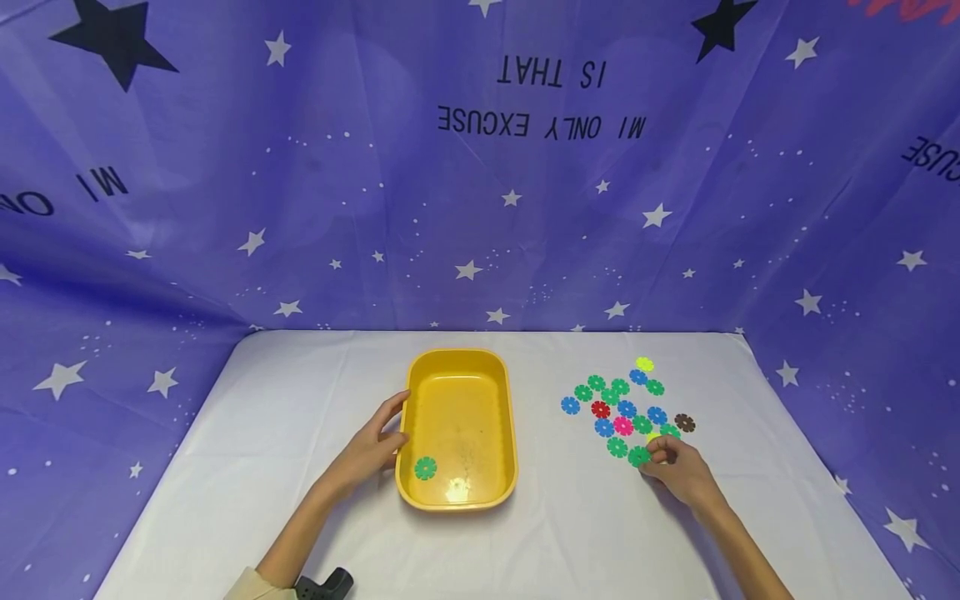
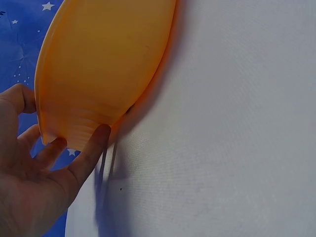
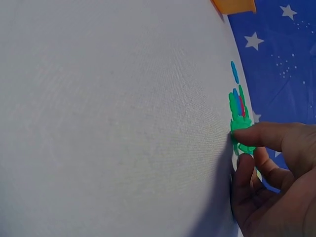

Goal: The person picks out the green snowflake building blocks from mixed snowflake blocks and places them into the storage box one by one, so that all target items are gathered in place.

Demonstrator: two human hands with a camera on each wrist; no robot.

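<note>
Crowding round the right hand [image 1: 678, 473] are flat plastic discs in green, blue, red, pink, yellow and brown. Its thumb and forefinger pinch the edge of a green disc [image 1: 638, 456] at the near side of the cluster, and the fingers partly cover a yellow disc [image 1: 652, 436] just behind. A brown disc [image 1: 685, 422] lies at the right edge of the group; a brighter yellow one [image 1: 644, 364] sits farthest back. Well to the left stands a yellow tray [image 1: 465, 400], with a lone green disc [image 1: 425, 468] in its near left corner. The left hand [image 1: 365, 454] rests spread against the tray's left side, thumb and fingertips touching it without clasping. Near that wrist are a black device [image 1: 325, 585] and a beige sleeve [image 1: 258, 587].

The discs are round with notched edges, like small cogs. The tray is glossy and deep, a rectangle with rounded corners, faintly marked on its floor. White, lightly creased cloth covers the worktop [image 1: 555, 533], and behind hangs a purple-blue curtain [image 1: 420, 200] printed with stars and upside-down lettering.
</note>
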